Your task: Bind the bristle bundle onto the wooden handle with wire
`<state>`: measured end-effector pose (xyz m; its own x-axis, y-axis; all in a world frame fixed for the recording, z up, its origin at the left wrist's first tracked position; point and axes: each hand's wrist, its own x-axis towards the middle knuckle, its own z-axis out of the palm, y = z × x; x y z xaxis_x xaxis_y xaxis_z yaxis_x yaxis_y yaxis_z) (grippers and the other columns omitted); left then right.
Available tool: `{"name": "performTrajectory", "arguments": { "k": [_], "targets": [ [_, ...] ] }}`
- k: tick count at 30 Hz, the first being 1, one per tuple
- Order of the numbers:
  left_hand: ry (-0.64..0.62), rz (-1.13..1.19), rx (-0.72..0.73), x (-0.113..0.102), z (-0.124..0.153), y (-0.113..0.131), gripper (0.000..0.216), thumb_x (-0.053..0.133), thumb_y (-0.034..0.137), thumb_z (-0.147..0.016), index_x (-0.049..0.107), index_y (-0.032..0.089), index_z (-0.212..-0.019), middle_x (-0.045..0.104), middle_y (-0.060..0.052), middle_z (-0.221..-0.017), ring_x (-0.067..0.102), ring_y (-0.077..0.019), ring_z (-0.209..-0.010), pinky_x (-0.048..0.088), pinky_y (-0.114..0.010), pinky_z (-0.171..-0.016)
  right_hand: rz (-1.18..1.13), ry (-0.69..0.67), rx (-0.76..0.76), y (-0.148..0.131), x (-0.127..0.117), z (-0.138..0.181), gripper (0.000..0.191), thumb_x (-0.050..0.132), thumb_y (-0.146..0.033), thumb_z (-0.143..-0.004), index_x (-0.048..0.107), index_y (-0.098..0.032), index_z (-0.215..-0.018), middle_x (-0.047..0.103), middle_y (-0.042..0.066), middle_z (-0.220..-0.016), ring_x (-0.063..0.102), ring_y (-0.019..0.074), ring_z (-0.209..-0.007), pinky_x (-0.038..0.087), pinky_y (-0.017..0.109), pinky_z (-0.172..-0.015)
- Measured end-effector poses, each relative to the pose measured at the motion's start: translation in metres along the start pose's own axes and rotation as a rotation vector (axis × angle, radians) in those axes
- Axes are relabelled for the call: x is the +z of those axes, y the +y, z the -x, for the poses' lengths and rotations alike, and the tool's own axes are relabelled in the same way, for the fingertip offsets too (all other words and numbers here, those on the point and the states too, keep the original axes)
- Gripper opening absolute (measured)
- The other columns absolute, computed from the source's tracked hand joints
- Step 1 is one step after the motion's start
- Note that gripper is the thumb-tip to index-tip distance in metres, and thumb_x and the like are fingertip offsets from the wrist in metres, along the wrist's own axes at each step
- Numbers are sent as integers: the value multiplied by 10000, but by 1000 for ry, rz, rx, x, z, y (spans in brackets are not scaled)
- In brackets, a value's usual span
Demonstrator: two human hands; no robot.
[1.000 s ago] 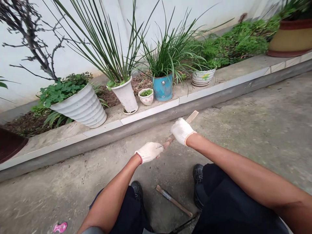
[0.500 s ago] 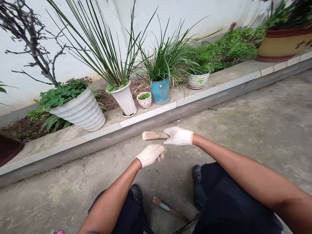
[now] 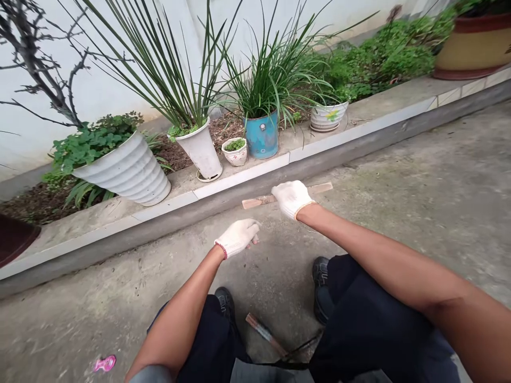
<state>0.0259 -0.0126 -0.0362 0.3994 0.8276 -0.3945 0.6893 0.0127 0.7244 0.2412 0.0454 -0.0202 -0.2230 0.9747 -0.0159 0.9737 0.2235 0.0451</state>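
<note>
A wooden stick [image 3: 321,188], bound with string [image 3: 263,199] towards its left end, is held just beside the foot of a planter ledge [image 3: 243,177]; whether the concrete ground [image 3: 399,223] is touched by it cannot be told. Its middle is covered by the white-gloved right hand [image 3: 293,198], whose fingers are curled over the wood, their tips hidden. The left hand [image 3: 238,235], also gloved, is held apart from the stick; its fingers are bent and pressed together, and whether anything is pinched cannot be told. Between two dark shoes [image 3: 320,275], a second, grey-wrapped stick [image 3: 261,331] is laid on the ground, with a pink object [image 3: 105,363] well to the left.

Along the ledge's front edge are set, left to right, a ridged white pot [image 3: 128,170], a tall white pot [image 3: 202,151], a small red-patterned pot [image 3: 235,155], a blue pot [image 3: 255,137] marked with a round emblem [image 3: 262,150] too small to be read, and a white bowl [image 3: 323,117] printed with a yellow-green flower [image 3: 332,114]. Towards the ledge's right end, a yellow pot [image 3: 475,50] is partly cut off.
</note>
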Motion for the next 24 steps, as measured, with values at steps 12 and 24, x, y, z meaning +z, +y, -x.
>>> {"name": "performTrajectory", "arguments": {
  "k": [12, 24],
  "targets": [
    [163, -300, 86, -41, -11, -13, 375, 484, 469, -927, 683, 172, -815, 658, 2, -664, 567, -145, -580, 362, -252, -555, -169, -330, -562, 5, 16, 9, 189, 607, -198, -769, 724, -192, -917, 723, 49, -837, 607, 165, -701, 344, 264, -634],
    [-93, 100, 67, 8, -4, 4, 318, 444, 441, -955, 610, 170, -942, 708, -26, -770, 592, -110, -503, 452, -227, -513, -182, -2, -91, 1, 2, -1, 263, 548, -299, -906, 717, -159, -1052, 738, 156, -972, 679, 246, -881, 408, 300, -735]
  ]
}}
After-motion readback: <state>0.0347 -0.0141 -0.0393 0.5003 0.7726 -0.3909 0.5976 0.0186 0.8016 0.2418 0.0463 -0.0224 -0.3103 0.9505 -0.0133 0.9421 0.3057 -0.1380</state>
